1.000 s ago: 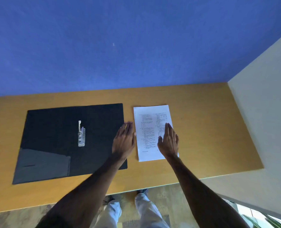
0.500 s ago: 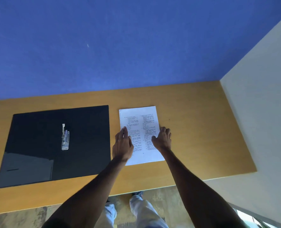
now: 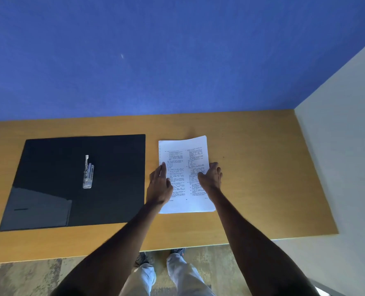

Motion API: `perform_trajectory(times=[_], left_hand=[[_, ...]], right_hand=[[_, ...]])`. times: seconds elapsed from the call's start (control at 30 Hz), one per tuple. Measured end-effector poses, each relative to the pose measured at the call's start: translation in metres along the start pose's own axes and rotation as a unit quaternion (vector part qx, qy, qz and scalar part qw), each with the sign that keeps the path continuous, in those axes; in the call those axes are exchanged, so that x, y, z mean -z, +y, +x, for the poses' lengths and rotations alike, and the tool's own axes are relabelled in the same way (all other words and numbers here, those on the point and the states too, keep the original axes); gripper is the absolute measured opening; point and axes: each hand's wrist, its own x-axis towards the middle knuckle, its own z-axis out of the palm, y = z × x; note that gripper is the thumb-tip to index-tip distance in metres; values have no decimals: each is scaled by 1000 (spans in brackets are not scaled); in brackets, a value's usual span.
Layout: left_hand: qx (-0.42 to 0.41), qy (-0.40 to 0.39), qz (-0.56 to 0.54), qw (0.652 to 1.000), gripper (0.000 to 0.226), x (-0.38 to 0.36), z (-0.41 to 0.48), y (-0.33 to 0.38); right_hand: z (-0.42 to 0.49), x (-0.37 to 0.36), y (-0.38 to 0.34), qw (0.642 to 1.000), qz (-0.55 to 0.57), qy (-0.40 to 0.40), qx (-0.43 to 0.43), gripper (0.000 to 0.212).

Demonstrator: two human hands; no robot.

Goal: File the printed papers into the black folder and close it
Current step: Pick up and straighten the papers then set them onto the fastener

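A black folder (image 3: 113, 178) lies open and flat on the left half of the wooden desk (image 3: 262, 178), with a metal clip mechanism (image 3: 88, 173) at its middle and a glossy pocket at its near left corner. A stack of printed papers (image 3: 184, 159) lies just right of the folder. My left hand (image 3: 159, 186) grips the stack's left edge and my right hand (image 3: 211, 177) grips its right edge. The far end of the stack looks slightly raised and curved.
A blue wall (image 3: 177, 60) rises behind the desk and a pale wall (image 3: 337, 167) closes its right side. The desk's near edge runs across the bottom, with my legs and the floor below it.
Both hands went from lying flat near the papers to gripping the stack's two side edges. The far end of the stack has lifted a little.
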Motion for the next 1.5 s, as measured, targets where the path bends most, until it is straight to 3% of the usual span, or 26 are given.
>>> perform_trajectory(times=[0.2,0.33,0.57,0.7,0.83,0.93,1.03,1.1,1.2,1.33,1.5], left_hand=[[-7,-5,-5,1000,72,-4,0,-3],[-13,-13,-9,1000,73,-2,-1,-3],[-19,-11,2,1000,73,0,-5,-2],[-11,-22,-10,1000,75,2,-6,0],[18,-28,-60,998,75,13,-1,2],[58,25,-125,990,76,27,13,-1],[117,34,-248,961,69,46,27,7],[128,15,-363,923,45,62,32,18],[89,33,-417,904,23,81,31,32],[7,96,-410,907,23,99,22,58],[-73,158,-442,880,26,113,-2,81]], right_hand=[[1,-4,-2,999,13,30,22,36],[4,-1,1,992,94,67,-42,35],[5,9,-1,978,179,38,-97,34],[4,9,3,989,143,5,-33,5],[-4,13,0,989,144,-9,41,19],[-10,21,-6,978,190,-37,81,20],[-16,32,-17,959,244,-53,131,14],[-18,38,-26,952,262,-52,151,13],[-23,42,-39,944,281,-40,171,20],[-39,45,-55,921,324,-36,214,31],[-61,51,-70,890,376,17,259,30]])
